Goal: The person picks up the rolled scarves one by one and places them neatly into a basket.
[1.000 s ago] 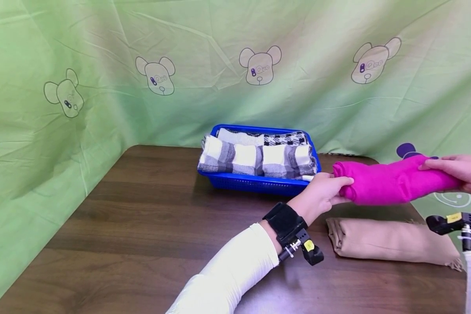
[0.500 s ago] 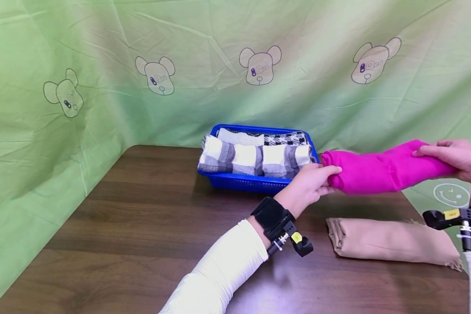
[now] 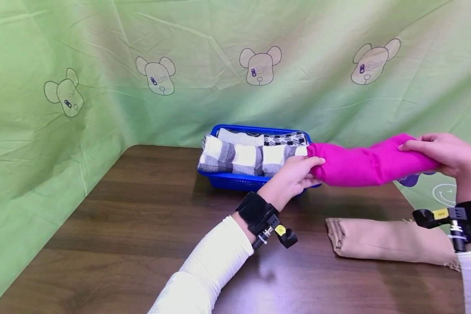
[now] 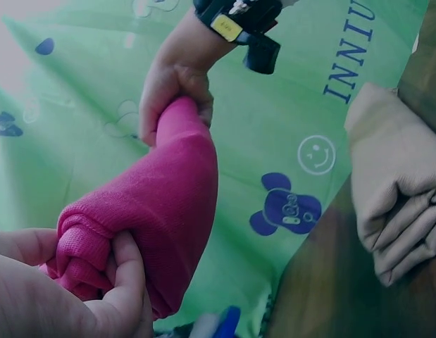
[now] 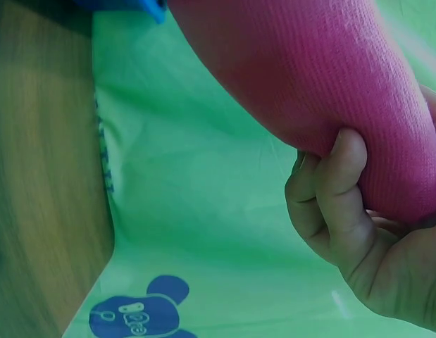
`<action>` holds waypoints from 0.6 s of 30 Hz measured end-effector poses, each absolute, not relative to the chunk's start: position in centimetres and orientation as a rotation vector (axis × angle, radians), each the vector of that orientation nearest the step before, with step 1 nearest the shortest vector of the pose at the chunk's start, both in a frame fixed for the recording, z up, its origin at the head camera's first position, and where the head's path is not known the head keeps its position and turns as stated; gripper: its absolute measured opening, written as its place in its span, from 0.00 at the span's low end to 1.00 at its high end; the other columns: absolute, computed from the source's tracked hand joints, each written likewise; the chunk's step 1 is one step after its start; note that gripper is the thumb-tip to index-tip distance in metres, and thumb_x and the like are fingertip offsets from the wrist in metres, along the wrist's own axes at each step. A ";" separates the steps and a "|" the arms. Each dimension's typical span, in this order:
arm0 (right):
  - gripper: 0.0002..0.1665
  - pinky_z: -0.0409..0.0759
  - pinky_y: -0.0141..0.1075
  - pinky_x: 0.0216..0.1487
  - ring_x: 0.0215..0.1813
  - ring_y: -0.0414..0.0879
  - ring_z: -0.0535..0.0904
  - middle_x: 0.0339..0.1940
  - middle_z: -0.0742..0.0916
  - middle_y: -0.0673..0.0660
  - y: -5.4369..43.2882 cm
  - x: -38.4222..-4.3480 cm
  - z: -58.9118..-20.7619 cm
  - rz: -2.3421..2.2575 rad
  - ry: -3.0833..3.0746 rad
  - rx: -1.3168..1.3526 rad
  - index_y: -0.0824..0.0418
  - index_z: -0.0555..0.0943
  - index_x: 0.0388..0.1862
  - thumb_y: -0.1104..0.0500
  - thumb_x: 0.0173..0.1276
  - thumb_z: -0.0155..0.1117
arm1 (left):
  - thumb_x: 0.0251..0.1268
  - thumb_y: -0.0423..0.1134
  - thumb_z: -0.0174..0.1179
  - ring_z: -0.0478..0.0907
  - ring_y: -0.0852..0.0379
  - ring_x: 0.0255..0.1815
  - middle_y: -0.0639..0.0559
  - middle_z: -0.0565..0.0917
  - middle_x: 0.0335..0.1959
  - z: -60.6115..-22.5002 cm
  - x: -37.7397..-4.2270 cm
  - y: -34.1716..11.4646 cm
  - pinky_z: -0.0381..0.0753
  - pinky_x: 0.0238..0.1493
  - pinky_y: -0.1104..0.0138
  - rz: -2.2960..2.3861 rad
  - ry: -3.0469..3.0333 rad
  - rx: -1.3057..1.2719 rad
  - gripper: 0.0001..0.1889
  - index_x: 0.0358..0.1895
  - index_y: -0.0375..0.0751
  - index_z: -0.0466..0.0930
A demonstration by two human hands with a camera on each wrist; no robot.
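Observation:
A folded bright pink scarf [image 3: 349,165] hangs in the air between both hands, its left end at the right side of the blue basket [image 3: 231,182]. My left hand [image 3: 292,176] pinches that end, thumb on top; the left wrist view shows the rolled layers between thumb and fingers. The far end is gripped by my right hand [image 3: 449,152], its fingers curled round the cloth in the right wrist view [image 5: 358,211]. Inside the basket lie a grey-and-white checked scarf [image 3: 243,157] and, behind it, a black-and-white patterned scarf [image 3: 284,139].
A folded tan scarf [image 3: 388,240] with fringe rests on the brown wooden table [image 3: 121,218], below the pink one. Green cloth [image 3: 204,65] printed with bear heads hangs behind and beside the table.
Both hands have carried the pink scarf leftward and upward, bringing its left end over to the basket. The basket and the tan scarf have stayed in place.

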State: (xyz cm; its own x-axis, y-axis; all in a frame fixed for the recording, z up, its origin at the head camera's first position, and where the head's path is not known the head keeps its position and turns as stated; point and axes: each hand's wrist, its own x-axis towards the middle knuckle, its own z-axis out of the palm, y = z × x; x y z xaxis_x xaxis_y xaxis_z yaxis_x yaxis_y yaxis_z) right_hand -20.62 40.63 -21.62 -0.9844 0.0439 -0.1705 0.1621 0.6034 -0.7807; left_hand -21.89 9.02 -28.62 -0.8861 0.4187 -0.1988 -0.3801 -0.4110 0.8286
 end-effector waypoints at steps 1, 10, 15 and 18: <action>0.14 0.81 0.35 0.26 0.26 0.40 0.78 0.27 0.79 0.50 40.4 -20.7 -21.6 -1.325 2.697 0.175 0.40 0.77 0.25 0.46 0.73 0.53 | 0.65 0.29 0.60 0.83 0.47 0.42 0.46 0.82 0.29 -28.6 -22.0 8.7 0.79 0.55 0.51 2.299 1.330 0.057 0.05 0.42 0.32 0.81; 0.12 0.85 0.38 0.35 0.31 0.42 0.82 0.31 0.81 0.50 38.1 -21.4 -21.3 -1.465 2.603 0.183 0.38 0.78 0.28 0.46 0.73 0.55 | 0.66 0.27 0.58 0.78 0.41 0.56 0.42 0.81 0.40 -27.9 -23.1 5.5 0.75 0.59 0.50 2.357 1.215 0.049 0.15 0.55 0.28 0.77; 0.10 0.84 0.35 0.36 0.32 0.40 0.82 0.32 0.82 0.49 36.7 -21.8 -21.6 -1.587 2.532 0.147 0.39 0.78 0.29 0.49 0.73 0.56 | 0.66 0.27 0.56 0.77 0.43 0.55 0.44 0.79 0.42 -27.8 -23.7 4.0 0.75 0.60 0.51 2.381 1.220 0.051 0.17 0.57 0.28 0.76; 0.10 0.84 0.34 0.36 0.33 0.39 0.82 0.32 0.83 0.48 35.8 -22.0 -21.7 -1.653 2.485 0.138 0.40 0.78 0.30 0.51 0.73 0.56 | 0.66 0.27 0.56 0.77 0.43 0.53 0.45 0.78 0.41 -27.8 -23.9 3.2 0.75 0.60 0.51 2.407 1.213 0.050 0.15 0.55 0.27 0.76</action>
